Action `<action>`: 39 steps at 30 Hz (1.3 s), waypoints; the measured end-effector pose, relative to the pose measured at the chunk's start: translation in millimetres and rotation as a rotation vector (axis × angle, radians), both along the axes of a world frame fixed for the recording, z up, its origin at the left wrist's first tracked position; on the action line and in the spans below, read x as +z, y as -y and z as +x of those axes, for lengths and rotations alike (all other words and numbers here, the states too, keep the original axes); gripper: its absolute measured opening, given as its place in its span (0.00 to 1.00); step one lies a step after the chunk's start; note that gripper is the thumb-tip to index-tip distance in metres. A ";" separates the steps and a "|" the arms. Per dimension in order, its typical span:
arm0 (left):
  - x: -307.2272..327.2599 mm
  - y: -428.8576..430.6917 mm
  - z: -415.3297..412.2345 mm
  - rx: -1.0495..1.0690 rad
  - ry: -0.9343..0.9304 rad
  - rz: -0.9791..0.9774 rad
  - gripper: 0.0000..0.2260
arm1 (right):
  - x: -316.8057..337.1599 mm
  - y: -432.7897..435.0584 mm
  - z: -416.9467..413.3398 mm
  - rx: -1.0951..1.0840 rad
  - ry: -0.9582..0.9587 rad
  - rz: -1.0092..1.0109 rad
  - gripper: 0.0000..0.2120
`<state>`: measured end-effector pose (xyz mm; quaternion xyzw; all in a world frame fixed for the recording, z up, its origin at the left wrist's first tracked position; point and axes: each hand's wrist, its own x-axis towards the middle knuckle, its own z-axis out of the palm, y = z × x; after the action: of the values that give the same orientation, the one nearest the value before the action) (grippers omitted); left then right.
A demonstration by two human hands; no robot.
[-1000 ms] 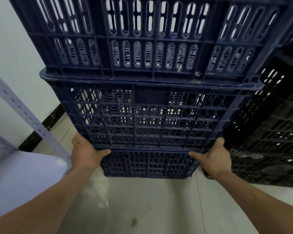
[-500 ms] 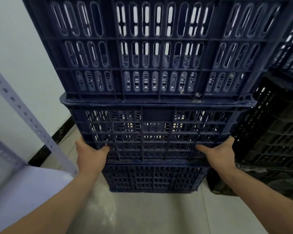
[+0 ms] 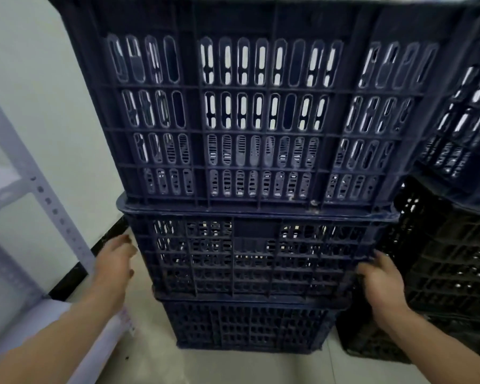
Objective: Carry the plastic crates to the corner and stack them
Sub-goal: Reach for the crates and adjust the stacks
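Crates (image 3: pixel 261 120) stand stacked three high by the wall (image 3: pixel 25 79). Left hand (image 3: pixel 114 261) hangs loose and empty just beside the middle crate (image 3: pixel 261 259); right hand (image 3: pixel 380 278) touches its right corner, grip unclear. They look placed; next likely calls for squaring them up.

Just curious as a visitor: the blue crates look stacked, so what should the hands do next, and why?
Probably release the right hand and step back. The middle crate sits level on the bottom crate, the top crate rests on it, and the left hand appears clear of its side.
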<state>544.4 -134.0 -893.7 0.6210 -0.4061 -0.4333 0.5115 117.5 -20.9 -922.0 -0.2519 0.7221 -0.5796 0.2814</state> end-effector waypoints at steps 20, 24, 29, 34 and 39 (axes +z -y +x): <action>96.0 15.0 -25.8 0.052 -0.041 -0.150 0.34 | 79.4 20.2 28.2 -0.199 0.022 -0.285 0.23; 98.4 12.7 -29.5 0.073 -0.012 -0.171 0.33 | 81.4 19.2 29.7 -0.210 0.026 -0.265 0.22; 96.1 11.5 -30.5 0.085 -0.019 -0.179 0.33 | 82.1 19.9 30.0 -0.207 0.015 -0.249 0.23; 96.9 6.1 -29.5 0.087 0.012 -0.181 0.41 | 86.0 19.8 29.4 -0.191 0.008 -0.194 0.23; 118.3 -7.1 -24.7 0.006 0.113 -0.084 0.42 | 100.3 14.8 39.1 -0.175 0.008 -0.014 0.27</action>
<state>519.7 -127.0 -775.4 0.6235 -0.4504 -0.3787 0.5148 156.6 -35.7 -821.7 -0.1876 0.7362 -0.6080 0.2306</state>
